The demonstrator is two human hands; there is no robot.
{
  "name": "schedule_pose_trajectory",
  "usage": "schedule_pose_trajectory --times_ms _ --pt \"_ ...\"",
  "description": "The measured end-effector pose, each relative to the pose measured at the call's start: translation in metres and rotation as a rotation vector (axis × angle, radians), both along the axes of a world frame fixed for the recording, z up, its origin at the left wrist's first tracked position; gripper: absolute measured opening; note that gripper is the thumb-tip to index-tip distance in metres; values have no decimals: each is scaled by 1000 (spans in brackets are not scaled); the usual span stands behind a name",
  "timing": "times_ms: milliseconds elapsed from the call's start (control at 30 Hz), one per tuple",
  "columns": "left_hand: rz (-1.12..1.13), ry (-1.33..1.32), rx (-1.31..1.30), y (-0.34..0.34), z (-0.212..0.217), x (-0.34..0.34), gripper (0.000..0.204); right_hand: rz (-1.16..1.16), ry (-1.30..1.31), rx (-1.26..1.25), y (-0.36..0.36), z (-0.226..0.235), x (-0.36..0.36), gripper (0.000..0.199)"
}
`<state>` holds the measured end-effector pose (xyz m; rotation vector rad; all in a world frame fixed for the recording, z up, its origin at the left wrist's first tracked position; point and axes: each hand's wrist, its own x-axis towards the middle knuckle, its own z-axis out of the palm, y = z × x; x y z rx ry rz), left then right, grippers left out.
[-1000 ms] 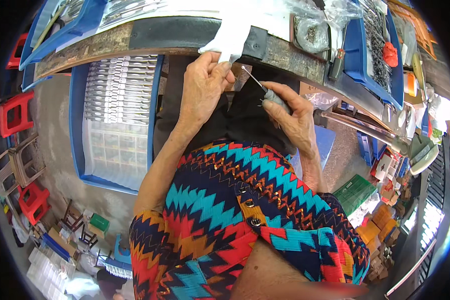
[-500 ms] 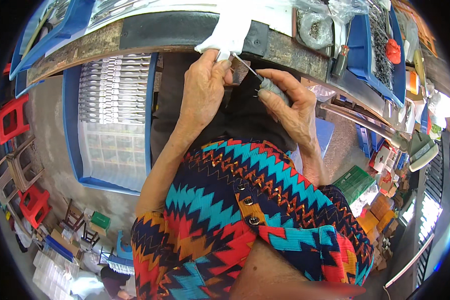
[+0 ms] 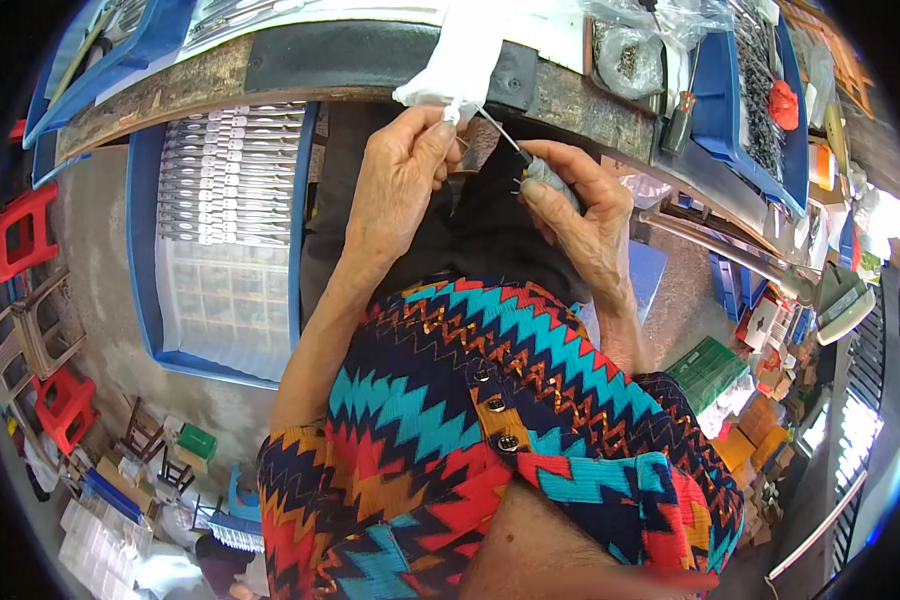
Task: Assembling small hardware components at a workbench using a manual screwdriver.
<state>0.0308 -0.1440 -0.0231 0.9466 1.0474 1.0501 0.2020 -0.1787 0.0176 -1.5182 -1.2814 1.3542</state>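
At the workbench edge my left hand pinches a small white piece between thumb and fingers. Just above it, a white cloth-like covering hangs over the black padded edge. My right hand is wrapped round a thin-shafted hand tool with a grey, bound handle. Its metal shaft slants up and left, and the tip ends beside the white piece. Glare on the white hides whether the tip touches it.
Left of my lap, a blue tray holds rows of slim metal pieces with white middles. A screwdriver and a blue bin of dark small parts lie at the bench's right. Red stools stand on the floor at far left.
The fingers of my left hand have rolled slightly, and the white piece sits a little differently in them. The tool's tip has shifted slightly to the right; my right hand has barely moved.
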Motion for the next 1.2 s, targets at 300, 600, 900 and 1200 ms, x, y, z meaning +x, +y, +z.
schedule_pose_trajectory --times_ms 300,600,900,1200 --pt "48 -63 -106 0 5 3 14 -12 -3 -11 -1 -2 -1 28" --pt "30 12 -33 2 -3 7 20 65 -130 95 3 -8 -1 28" --pt "75 276 106 4 -2 11 18 135 -181 136 8 -4 0 27" --pt "113 454 235 4 -7 16 17 157 -219 46 12 6 0 27"
